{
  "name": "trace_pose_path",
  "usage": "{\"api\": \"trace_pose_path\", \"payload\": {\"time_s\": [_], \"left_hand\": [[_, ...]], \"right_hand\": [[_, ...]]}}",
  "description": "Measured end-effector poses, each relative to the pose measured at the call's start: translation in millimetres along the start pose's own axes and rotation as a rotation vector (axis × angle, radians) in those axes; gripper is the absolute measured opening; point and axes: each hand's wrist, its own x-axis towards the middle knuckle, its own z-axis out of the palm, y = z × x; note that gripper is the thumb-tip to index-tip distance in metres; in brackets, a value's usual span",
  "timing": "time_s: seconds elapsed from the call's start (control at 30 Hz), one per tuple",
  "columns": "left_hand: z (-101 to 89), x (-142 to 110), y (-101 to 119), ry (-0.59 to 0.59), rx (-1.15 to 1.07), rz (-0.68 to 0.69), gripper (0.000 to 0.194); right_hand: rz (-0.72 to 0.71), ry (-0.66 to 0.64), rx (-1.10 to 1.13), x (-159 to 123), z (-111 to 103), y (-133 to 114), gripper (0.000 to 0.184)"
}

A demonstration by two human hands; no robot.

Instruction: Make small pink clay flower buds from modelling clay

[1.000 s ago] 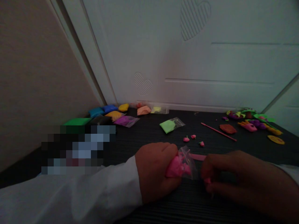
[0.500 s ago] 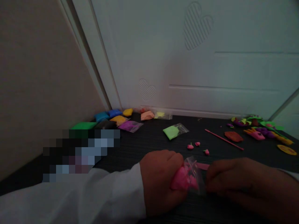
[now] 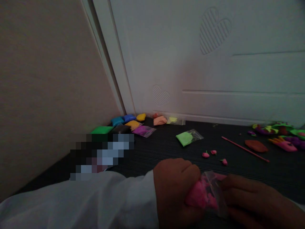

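My left hand (image 3: 177, 192) is wrapped round a clear zip bag of pink modelling clay (image 3: 197, 194) low in the middle of the head view. The bag's mouth points right. My right hand (image 3: 252, 197) is at that mouth, its fingers closed and pressed together, with the fingertips partly hidden by the plastic; what they pinch is unclear. Just behind the bag shows a flat pink strip (image 3: 220, 176), its right end covered by my right hand. Beyond the hands lie three small pink clay buds (image 3: 206, 155) with green tips.
A bag of light green clay (image 3: 185, 139), a thin pink stick (image 3: 245, 149) and a flat red-brown piece (image 3: 256, 145) lie on the dark table. Several coloured clay packs (image 3: 118, 121) line the back left. Finished clay shapes (image 3: 283, 144) crowd the right. A white panel (image 3: 166, 57) closes the back.
The camera has turned left, so the whole scene sits further right. My right fingers have come closer to the bag's mouth and now overlap its edge. My left hand keeps its hold.
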Motion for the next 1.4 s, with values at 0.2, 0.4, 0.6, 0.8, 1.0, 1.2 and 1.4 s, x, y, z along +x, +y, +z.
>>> {"api": "trace_pose_path", "payload": {"time_s": [0.2,0.4,0.6,0.8,1.0,1.2,1.4], "left_hand": [[10.7,0.2,1.7,0.045,0.027,-0.058,0.019],[23.6,2.4,-4.0,0.142,-0.002,-0.033,0.021],[19.7,2.9,1.2,0.038,0.021,-0.144,0.016],[18.6,4.0,6.3,0.012,0.049,-0.146,0.016],[18.3,7.9,8.5,-0.024,-0.013,-0.126,0.014],[17.0,8.2,6.7,-0.048,-0.02,-0.069,0.015],[18.1,7.3,5.0,-0.064,-0.032,-0.063,0.016]], "right_hand": [[0.256,0.086,0.012,2.6,-3.7,-9.3,0.007],[0.144,0.174,0.082,3.0,5.7,-1.5,0.022],[0.079,0.199,0.073,3.8,9.1,-2.1,0.016],[0.194,0.275,0.085,4.6,-1.1,-12.5,0.017],[0.125,0.358,0.116,13.2,-7.3,-16.5,0.017],[0.069,0.344,0.058,13.5,-18.1,-18.8,0.012],[-0.014,0.402,0.0,8.7,-7.3,-14.3,0.009]]}}
